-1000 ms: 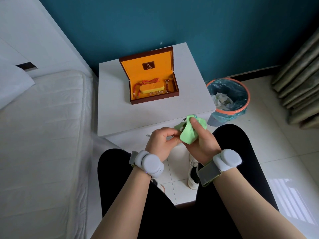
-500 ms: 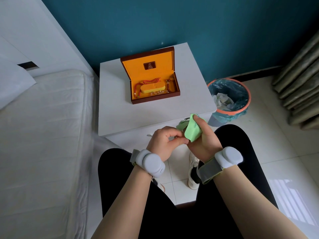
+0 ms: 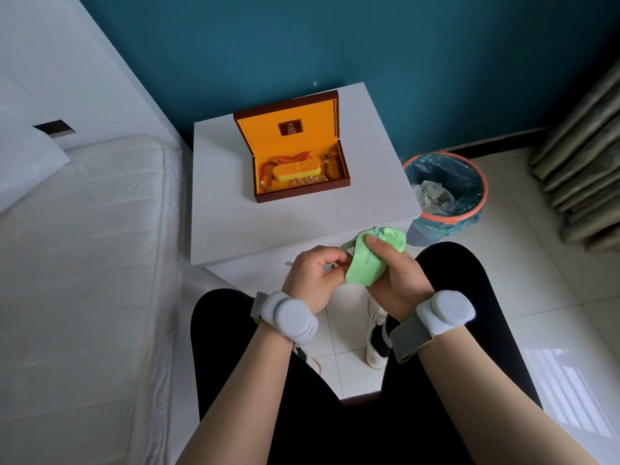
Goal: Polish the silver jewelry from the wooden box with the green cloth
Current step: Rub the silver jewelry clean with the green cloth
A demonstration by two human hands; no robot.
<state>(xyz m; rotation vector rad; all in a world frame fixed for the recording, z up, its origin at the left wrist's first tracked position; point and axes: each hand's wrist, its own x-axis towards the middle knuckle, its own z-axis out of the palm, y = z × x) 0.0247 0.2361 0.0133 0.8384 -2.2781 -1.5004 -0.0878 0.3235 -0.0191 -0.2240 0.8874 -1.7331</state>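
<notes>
The cloth (image 3: 365, 263) is green and bunched up in the right hand (image 3: 396, 280). The thumb lies on top of the cloth and the other fingers (image 3: 375, 241) wrap under it, so the fingers are closed around it. The left hand (image 3: 310, 280) is just beside the cloth and touches its edge. Its thumb and first finger are pressed together on something small and shiny, the jewelry (image 3: 330, 267). Most of it is hidden, so its shape is hard to tell. It sits between the two hands, in the air in front of the counter (image 3: 228, 223), above the person's knees.

Each wrist has a white band (image 3: 290, 318) on it. The person sits with black pants on, and a white shoe (image 3: 375, 333) shows on the floor between the legs.

The box (image 3: 295, 147) stands on the white counter, well apart from the hands. It is brown wood, and its lid is open and stands up at the back. The inside is orange. Red beads (image 3: 288, 161) lie in it around an orange pad (image 3: 297, 171).

A bin (image 3: 446, 193) with an orange rim and a blue bag stands on the floor to the right of the counter. There is crumpled paper in it. A white bed (image 3: 84, 246) is on the left. The wall behind is dark blue, and a curtain (image 3: 583, 156) hangs on the far right.
</notes>
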